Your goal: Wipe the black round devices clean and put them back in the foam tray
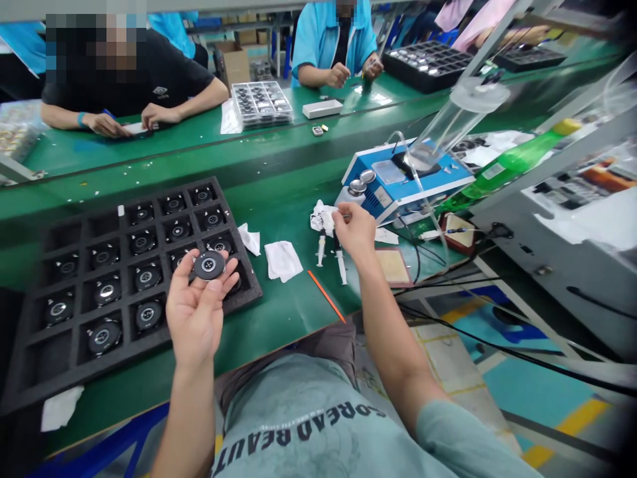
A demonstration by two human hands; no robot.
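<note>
In the head view, the left hand (196, 318) holds a round black watch-like disc with a shiny ringed centre (210, 265). The thumb presses on its near edge and the fingers curl around the sides and underneath, closed just enough to grip it. The disc is held up in front of the near right corner of a black foam tray with square compartments (251, 282), where similar black round pieces (105, 336) sit one to a compartment.

The step in hand looks like handling this one piece, its ringed face turned up, while the right hand (354, 229) reaches among the supplies. A next move would seem to call for a steady left grip and a careful right pinch, since two slim clear syringes with dark ends (341, 265) lie close by on the green tabletop (279, 312).

The left forearm rises from the bottom edge, palm turned upward. The right forearm slants up and leftward from the lower right, its fingers bent and drawn towards the thumb beside a crumpled white cloth with black stains (321, 216). Whether they grip the cloth or anything else, I cannot tell. A thin orange stick (326, 297) lies nearer the body, apart from both hands.
</note>
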